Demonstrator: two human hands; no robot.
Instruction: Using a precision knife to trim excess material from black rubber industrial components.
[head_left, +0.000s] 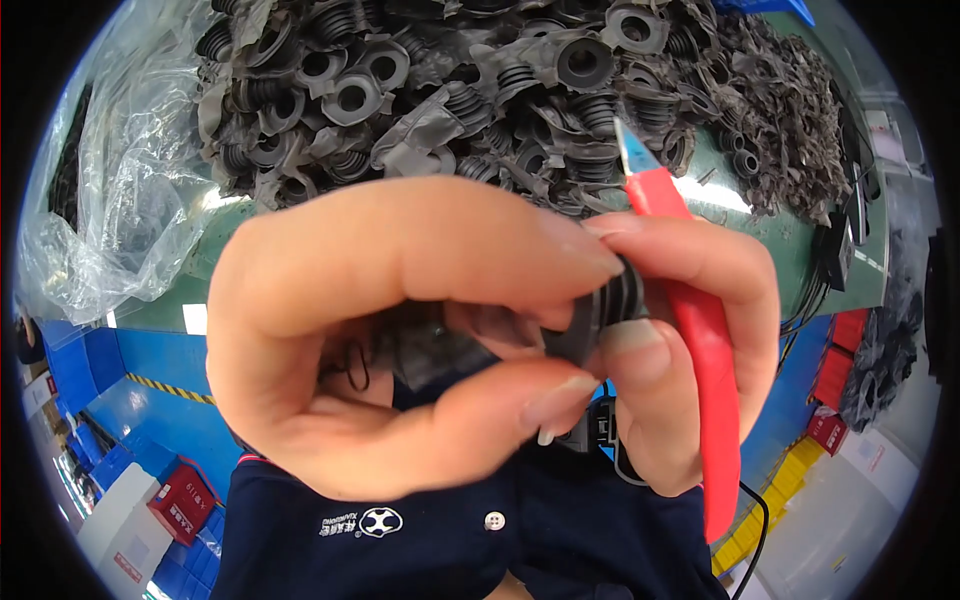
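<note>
Two-handed handling of a small ribbed black part (pixel 624 292), held near mid-view b/w the fingertips of both hands; step in hand, as judged: steadying or turning the part, w/ the blade (pixel 638 156) of the red-handled knife (pixel 712 380) out of contact; next move prob. calls for a firm L pinch, the R fingertips free to shift, & the edge kept clear of skin.

L hand (pixel 268 310): thumb & index curled into a wide ring, tips nearly closed, w/ the part b/w them; grey material shows thru the ring, but whether it joins the part can't be told.

R hand (pixel 668 372): mostly closed; index & thumb tips on the part's other side; knife lodged in same hand, handle slanting down past the thumb, blade pointing up & away from the part.

Beyond the hands: a heap of similar black parts (pixel 352 98) w/ thin grey flaps, on a green table (pixel 185 282); clear plastic bag (pixel 130 200) at L; pile of dark scraps (pixel 790 120) at R.
</note>
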